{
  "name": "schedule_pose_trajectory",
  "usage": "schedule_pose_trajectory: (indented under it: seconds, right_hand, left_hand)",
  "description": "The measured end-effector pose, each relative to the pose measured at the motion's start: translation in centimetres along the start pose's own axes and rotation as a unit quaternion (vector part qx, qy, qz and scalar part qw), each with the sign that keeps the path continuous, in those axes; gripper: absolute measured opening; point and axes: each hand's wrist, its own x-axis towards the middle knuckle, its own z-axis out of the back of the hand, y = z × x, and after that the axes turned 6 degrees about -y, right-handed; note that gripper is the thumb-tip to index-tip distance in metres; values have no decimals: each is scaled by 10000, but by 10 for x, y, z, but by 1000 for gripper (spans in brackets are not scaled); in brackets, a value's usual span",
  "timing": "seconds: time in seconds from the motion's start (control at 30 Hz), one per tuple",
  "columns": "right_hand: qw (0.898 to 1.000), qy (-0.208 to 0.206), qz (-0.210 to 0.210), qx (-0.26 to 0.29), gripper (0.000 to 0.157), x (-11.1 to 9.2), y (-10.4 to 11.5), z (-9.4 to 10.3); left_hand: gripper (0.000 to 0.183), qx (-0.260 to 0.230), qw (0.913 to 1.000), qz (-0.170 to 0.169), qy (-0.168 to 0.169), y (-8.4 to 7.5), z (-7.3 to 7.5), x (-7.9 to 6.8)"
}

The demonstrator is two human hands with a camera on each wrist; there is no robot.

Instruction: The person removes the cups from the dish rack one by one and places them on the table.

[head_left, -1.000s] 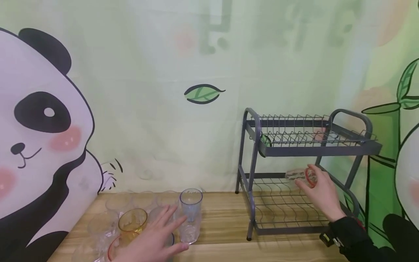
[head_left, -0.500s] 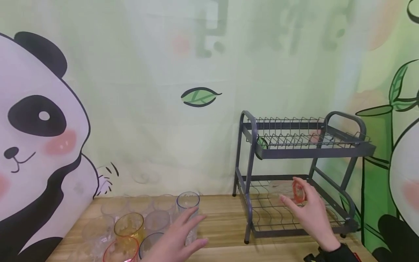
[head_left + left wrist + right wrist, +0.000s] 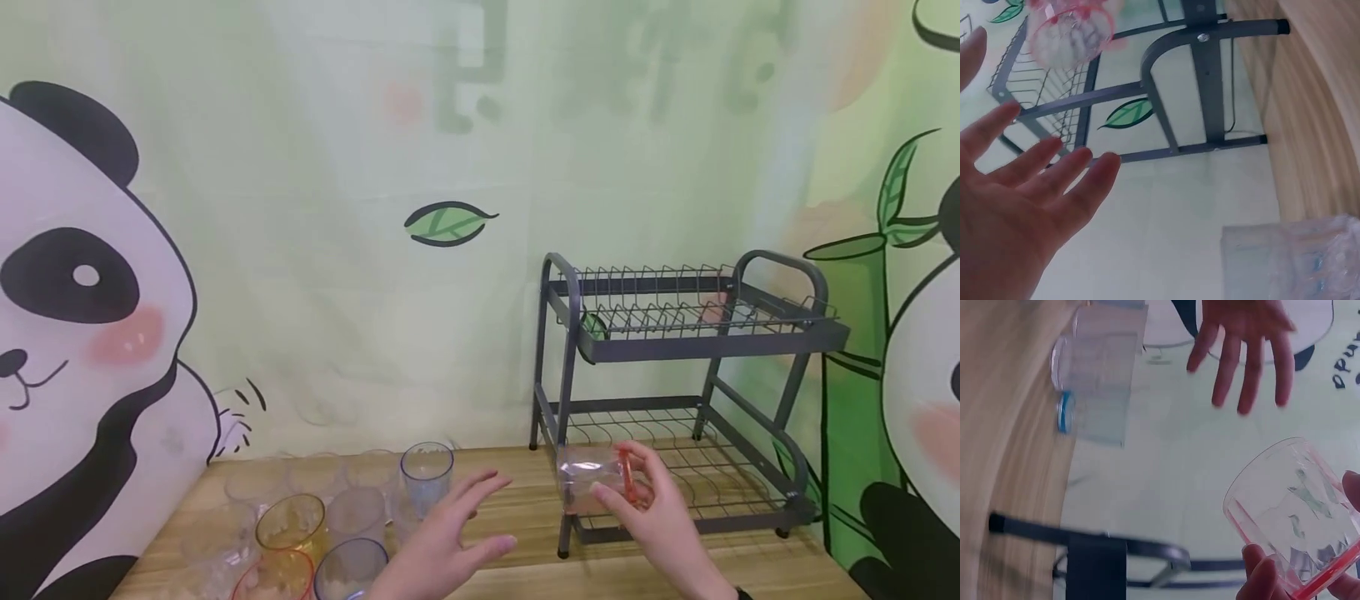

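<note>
My right hand point(image 3: 652, 508) grips a clear drinking glass point(image 3: 591, 482) by its red-banded end, fingers and thumb on either side. The glass lies nearly sideways in the air, in front of the rack's lower left corner, its other end toward my left hand. In the right wrist view the held glass point(image 3: 1297, 512) is tilted, with fingertips at its red end. My left hand point(image 3: 450, 542) is held with fingers spread and nothing in them, between the held glass and the standing glasses. A tall blue-rimmed glass point(image 3: 427, 467) stands just behind it.
Several glasses stand on the wooden table point(image 3: 517, 508) at left, among them an amber one point(image 3: 291, 523), a red-rimmed one point(image 3: 273, 577) and a blue-rimmed one point(image 3: 351, 571). A two-tier dark metal dish rack point(image 3: 720, 343) stands at right, before a panda-print backdrop point(image 3: 337, 250).
My right hand has drawn the glass leftward and down, out from the rack's lower tier toward me. My left hand has moved right, away from above the standing glasses.
</note>
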Motion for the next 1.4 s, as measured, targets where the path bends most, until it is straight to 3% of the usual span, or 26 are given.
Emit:
schedule_pose_trajectory:
  seconds: [0.07, 0.3, 0.6, 0.9, 1.1, 1.4]
  right_hand:
    - [9988, 204, -195, 409, 61, -6, 0, -10]
    - [9911, 953, -362, 852, 57, -23, -1, -35]
    - [9795, 1639, -631, 985, 53, -32, 3, -46]
    - [9705, 2083, -612, 1046, 54, -31, -2, -49]
    - [9612, 2361, -729, 1224, 58, -28, -7, -52]
    - [9580, 2577, -591, 1111, 56, -27, -16, -58]
  left_hand:
    - [69, -44, 10000, 0, 3, 0, -5, -1]
    - [81, -145, 9998, 118, -21, -2, -10, -4]
    - [65, -451, 9989, 97, 61, -1, -8, -6]
    - [65, -60, 10000, -30, -73, -2, -1, -9]
    - [63, -54, 9996, -238, -109, -1, 3, -9]
    - [60, 166, 9995, -263, -85, -1, 11, -12]
